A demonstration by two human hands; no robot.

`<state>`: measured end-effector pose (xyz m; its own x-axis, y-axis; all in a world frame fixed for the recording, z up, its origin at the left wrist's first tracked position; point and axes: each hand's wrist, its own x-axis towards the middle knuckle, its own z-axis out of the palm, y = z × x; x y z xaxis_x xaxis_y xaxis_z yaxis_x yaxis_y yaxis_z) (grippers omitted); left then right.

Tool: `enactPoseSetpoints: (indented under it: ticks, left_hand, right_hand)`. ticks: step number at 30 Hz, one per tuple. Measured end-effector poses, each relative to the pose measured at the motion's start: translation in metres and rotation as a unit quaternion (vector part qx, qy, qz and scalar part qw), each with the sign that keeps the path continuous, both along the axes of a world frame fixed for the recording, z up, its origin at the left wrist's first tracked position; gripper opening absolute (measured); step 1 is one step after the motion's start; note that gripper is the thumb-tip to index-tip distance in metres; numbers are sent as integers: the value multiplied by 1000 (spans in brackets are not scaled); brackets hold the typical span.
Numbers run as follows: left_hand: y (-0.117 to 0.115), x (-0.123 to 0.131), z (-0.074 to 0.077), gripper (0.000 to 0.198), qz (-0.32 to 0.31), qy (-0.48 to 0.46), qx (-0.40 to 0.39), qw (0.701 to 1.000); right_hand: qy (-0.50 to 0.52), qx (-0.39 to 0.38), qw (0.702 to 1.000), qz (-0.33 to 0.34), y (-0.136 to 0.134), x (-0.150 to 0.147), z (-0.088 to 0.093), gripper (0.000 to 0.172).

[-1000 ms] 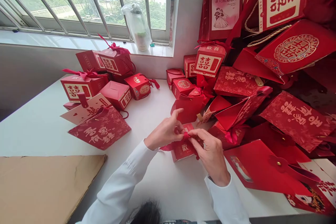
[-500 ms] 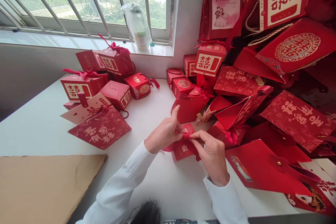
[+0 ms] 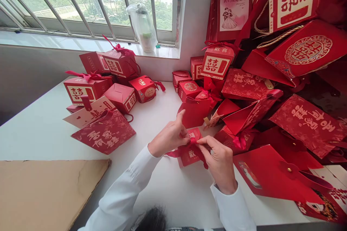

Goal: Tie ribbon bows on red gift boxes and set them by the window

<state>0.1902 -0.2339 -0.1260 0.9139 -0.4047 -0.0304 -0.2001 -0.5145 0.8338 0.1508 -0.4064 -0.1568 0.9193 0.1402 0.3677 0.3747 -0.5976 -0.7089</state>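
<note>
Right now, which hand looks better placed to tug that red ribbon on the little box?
Probably the right hand: its fingers are pinching the ribbon on the red box beside the knot, while the left hand sits at the knot's other side.

Left hand (image 3: 169, 139): pinching red ribbon (image 3: 193, 140) at its knot
Right hand (image 3: 220, 164): gripping the same ribbon, just beside left hand
Beneath hands: red gift box (image 3: 188, 155) on white table (image 3: 38, 140)
Right of hands: red paper bags (image 3: 306, 124)
</note>
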Motion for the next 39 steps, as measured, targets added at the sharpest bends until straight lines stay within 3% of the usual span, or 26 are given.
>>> enactPoseSetpoints:
  ticks: [6,9,12,16,21,39]
  left_hand:
    - [-3,-1,-1,80,1,-14,6,1000]
    - [-4,-2,-2,81,3,-7,5,1000]
    - [-5,-2,-2,81,4,-4,2,1000]
    - [-5,-3,-3,83,4,-7,3,1000]
    - [-6,-4,-2,84,9,-10,2,1000]
    - [0,-4,2,75,32,24,-23,999]
  right_hand:
    - [20,9,1000,-1,-2,0,1,10]
    - [71,46,996,-11,-6,0,2,8]
    - [134,83,987,-33,-10,1,5,15]
    - [181,54,981,-36,-9,6,10,30]
    - [211,30,977,-3,-5,12,15,26]
    - [171,17,985,-26,-5,5,12,24]
